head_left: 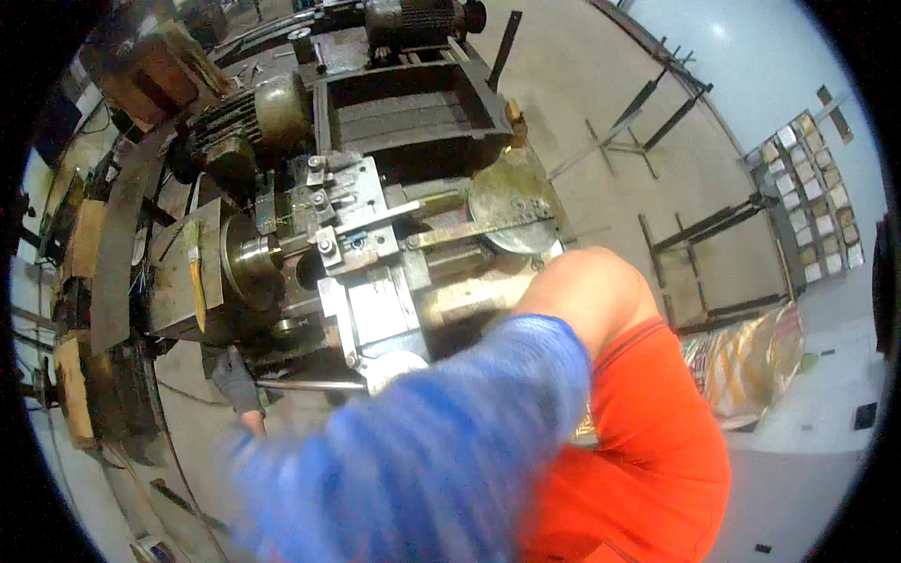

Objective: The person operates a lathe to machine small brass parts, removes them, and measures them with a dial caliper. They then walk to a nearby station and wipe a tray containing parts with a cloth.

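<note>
My left hand (236,383), in a dark grey glove, reaches low beside the near left side of a greasy metalworking machine. It is just below the machine's spindle housing (202,267), close to the left end of a horizontal metal rod (310,385). The fingers blur into the dark underside, so their grip cannot be made out. A round chuck (251,258) faces a bright slide plate (383,314) with bolted clamps. A paintbrush (196,277) with a yellowish handle lies on the housing. My blue sleeve (422,441) fills the lower middle; my right hand is out of sight.
Two electric motors stand behind, one grimy (277,111) and one dark (413,21), beside a rectangular metal trough (408,113). A round disc (511,211) with a linkage bar is on the right. Metal stands (704,230) and a printed sack (751,366) are farther right. My bare knee (596,286) is near the disc.
</note>
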`<state>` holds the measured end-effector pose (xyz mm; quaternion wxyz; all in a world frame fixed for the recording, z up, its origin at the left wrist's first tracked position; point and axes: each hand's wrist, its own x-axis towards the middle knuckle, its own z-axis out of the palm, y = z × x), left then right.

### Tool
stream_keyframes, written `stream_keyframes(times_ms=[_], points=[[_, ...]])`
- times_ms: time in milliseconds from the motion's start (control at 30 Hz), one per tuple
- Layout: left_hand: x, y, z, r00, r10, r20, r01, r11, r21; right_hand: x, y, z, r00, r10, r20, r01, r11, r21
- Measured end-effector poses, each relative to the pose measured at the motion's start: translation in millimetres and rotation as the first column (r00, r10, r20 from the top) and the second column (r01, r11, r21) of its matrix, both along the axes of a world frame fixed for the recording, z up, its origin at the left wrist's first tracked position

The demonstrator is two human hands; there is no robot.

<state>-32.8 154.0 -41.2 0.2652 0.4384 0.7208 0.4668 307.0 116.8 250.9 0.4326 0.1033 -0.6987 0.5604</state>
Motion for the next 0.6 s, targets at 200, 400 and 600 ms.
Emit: stream_keyframes(times_ms=[200, 400, 600], points=[[-24, 14, -15, 0.906, -0.008, -0.423, -0.003, 1.0, -0.025, 4, -12, 7, 0.931, -0.174, 0.322, -0.014, 0.862, 0.506], [-18, 24, -33, 0.949, 0.017, -0.313, 0.033, 0.988, 0.153, 23, -24, 2, 0.91, -0.255, 0.328, 0.034, 0.833, 0.552], [-14, 13, -8, 0.971, 0.004, -0.24, 0.0, 1.0, 0.017, 33, -28, -2, 0.896, -0.295, 0.333, 0.035, 0.793, 0.608]])
